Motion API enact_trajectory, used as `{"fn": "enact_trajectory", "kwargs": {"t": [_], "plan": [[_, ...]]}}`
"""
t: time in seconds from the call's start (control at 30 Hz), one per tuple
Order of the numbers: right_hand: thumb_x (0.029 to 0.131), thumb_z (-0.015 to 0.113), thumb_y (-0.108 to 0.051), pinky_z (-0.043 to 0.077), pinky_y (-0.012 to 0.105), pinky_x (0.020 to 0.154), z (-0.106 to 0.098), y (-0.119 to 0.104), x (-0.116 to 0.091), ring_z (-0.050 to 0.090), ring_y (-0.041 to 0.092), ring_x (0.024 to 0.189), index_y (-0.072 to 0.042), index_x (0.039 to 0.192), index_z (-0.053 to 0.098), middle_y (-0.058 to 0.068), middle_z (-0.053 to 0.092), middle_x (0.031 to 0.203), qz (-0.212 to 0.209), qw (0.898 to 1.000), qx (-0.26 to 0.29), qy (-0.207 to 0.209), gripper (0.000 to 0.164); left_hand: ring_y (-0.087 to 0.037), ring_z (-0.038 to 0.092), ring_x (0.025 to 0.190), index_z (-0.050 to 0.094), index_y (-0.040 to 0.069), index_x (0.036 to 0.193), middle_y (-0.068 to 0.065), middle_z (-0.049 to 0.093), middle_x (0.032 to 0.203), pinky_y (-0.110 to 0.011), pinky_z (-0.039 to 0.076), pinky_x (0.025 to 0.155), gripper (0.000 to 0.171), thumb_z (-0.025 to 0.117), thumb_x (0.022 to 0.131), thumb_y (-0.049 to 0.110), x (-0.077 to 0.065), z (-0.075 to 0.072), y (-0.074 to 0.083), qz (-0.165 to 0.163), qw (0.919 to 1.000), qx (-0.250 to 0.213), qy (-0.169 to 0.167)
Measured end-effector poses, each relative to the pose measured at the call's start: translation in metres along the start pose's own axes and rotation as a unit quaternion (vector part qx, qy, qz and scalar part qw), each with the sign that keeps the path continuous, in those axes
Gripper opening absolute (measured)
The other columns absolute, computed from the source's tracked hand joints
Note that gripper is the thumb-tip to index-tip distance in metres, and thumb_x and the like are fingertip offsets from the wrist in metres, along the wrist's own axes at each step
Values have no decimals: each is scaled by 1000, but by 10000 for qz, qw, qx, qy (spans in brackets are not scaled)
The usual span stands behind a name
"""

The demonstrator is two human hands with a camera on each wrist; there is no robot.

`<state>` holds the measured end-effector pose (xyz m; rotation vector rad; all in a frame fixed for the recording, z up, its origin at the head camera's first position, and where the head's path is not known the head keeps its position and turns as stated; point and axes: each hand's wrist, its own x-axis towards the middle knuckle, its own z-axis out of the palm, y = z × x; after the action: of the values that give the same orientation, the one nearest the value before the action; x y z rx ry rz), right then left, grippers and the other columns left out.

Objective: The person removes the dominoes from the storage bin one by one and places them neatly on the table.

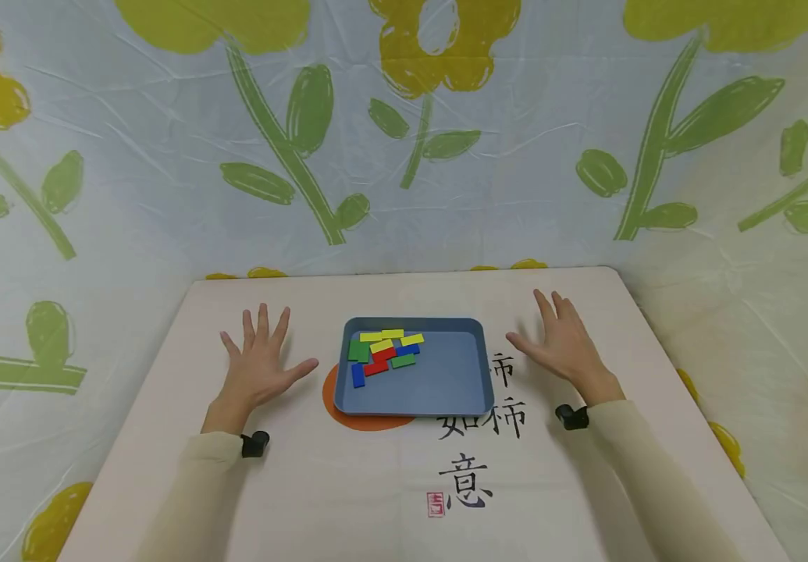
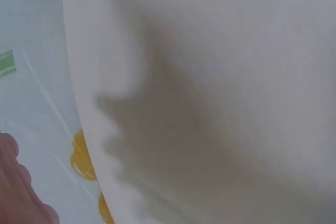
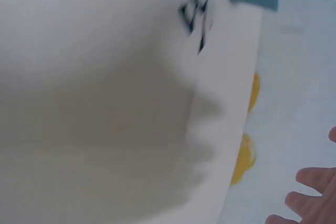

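A blue-grey tray point(image 1: 446, 382) lies in the middle of the table in the head view. Flat rectangular blocks are grouped in its left half: several yellow blocks point(image 1: 382, 346), red blocks point(image 1: 376, 368), green blocks point(image 1: 358, 350) and blue blocks point(image 1: 357, 375). Left of the tray, my left hand point(image 1: 259, 371) is spread with straight fingers and holds nothing. My right hand point(image 1: 564, 347) is to the right of the tray, fingers extended, also holding nothing. Both hands are apart from the tray. Only fingers of each hand point(image 2: 21, 192) point(image 3: 315, 198) enter the wrist views.
The pale table cover point(image 1: 347, 499) bears black brush characters point(image 1: 467, 480), a small red seal point(image 1: 435, 504) and an orange shape point(image 1: 368, 422) partly beneath the tray. A flower-patterned cloth point(image 1: 481, 211) hangs behind the table and along its sides. Each wrist wears a small black camera point(image 1: 255, 444).
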<state>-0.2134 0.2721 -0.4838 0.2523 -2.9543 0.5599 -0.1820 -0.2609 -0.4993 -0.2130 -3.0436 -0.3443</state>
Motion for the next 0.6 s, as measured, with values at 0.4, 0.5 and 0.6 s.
{"fn": "enact_trajectory", "kwargs": {"t": [0.4,0.5,0.6], "plan": [[82,56,-70,33,69,103,8,-68,14,16,40,145,-27,156,12,16,16,160,-431,9942,906,-397,97,-42,-8,148,1,32,156,-10,-5,163,-76,7,108,108,55,75,79,-4,25,49,419,9940,-1004,102],[82,57,-71,33,68,104,14,-83,17,15,38,146,-28,156,13,12,15,160,-564,9915,1068,-491,96,-43,-7,148,1,32,156,-12,-1,163,-75,7,109,108,57,75,76,-5,32,55,476,9912,-1233,-36],[82,58,-68,33,67,104,21,-96,19,14,36,147,-27,155,16,10,14,161,-739,9877,1233,-608,95,-45,-5,147,0,32,156,-15,4,163,-76,5,108,108,57,75,75,-7,38,61,479,9886,-1411,-217]]}}
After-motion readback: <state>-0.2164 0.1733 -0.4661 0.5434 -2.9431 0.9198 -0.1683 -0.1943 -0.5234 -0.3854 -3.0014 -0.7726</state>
